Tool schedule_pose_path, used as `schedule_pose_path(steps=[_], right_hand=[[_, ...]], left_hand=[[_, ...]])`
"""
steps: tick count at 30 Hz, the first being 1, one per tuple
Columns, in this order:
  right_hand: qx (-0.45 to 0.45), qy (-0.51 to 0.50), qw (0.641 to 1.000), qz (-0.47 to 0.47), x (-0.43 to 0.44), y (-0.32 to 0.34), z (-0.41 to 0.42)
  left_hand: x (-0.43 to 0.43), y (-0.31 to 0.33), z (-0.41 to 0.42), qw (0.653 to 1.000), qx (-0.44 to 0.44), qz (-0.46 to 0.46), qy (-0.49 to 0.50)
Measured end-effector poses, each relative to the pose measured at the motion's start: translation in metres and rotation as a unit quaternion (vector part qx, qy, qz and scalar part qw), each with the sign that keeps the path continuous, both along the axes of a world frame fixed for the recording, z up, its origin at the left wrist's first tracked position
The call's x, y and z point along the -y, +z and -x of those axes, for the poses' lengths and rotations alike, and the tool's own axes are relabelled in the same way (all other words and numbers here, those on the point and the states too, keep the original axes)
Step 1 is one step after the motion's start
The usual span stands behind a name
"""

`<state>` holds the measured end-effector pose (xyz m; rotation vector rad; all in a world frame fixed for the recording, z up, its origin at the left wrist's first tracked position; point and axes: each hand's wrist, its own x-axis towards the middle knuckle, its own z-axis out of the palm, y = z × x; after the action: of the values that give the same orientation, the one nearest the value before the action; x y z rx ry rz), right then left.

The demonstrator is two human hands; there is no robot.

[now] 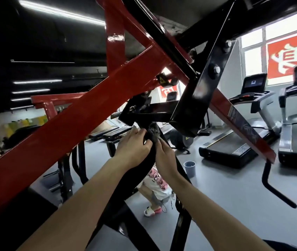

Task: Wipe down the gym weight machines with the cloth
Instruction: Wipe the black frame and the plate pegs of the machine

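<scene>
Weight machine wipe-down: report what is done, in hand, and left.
Done: nothing shows as finished. In hand: both hands, left hand and right hand, press the grey cloth on a black bar. Left: the red frame and black arm.

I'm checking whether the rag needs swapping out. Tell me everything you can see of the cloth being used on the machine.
The cloth is a small, dark grey rag, soft and crumpled into a bunched wad rather than spread flat. It sits against a black bar of the weight machine, just under the black bracket. The left hand and right hand meet at it, and their fingers close around its lower part, so only the top lump shows. Dirt or dampness cannot be judged at this size.
</scene>
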<state>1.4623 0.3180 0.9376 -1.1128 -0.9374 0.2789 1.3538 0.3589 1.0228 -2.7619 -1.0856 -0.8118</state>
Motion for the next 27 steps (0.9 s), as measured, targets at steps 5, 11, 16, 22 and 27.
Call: schedule_pose_path(steps=[5, 11, 16, 22, 27], right_hand=[[0.008, 0.001, 0.998, 0.059, -0.044, 0.032, -0.034], [-0.025, 0.031, 0.997, 0.064, -0.051, 0.032, -0.040], [0.015, 0.058, 0.998, -0.023, 0.008, -0.006, 0.000], [0.065, 0.028, 0.997, -0.018, 0.018, -0.008, -0.003], [-0.004, 0.015, 0.997, 0.074, -0.010, 0.034, -0.035]], left_hand=[[-0.004, 0.001, -0.005, 0.999, 0.021, 0.032, 0.010], [0.011, 0.009, 0.001, 0.998, 0.035, 0.036, 0.034], [0.009, 0.008, 0.004, 0.996, 0.046, 0.074, 0.017], [0.006, 0.007, -0.001, 0.995, 0.045, 0.084, -0.003], [0.014, 0.009, -0.003, 0.998, 0.054, 0.034, 0.006]])
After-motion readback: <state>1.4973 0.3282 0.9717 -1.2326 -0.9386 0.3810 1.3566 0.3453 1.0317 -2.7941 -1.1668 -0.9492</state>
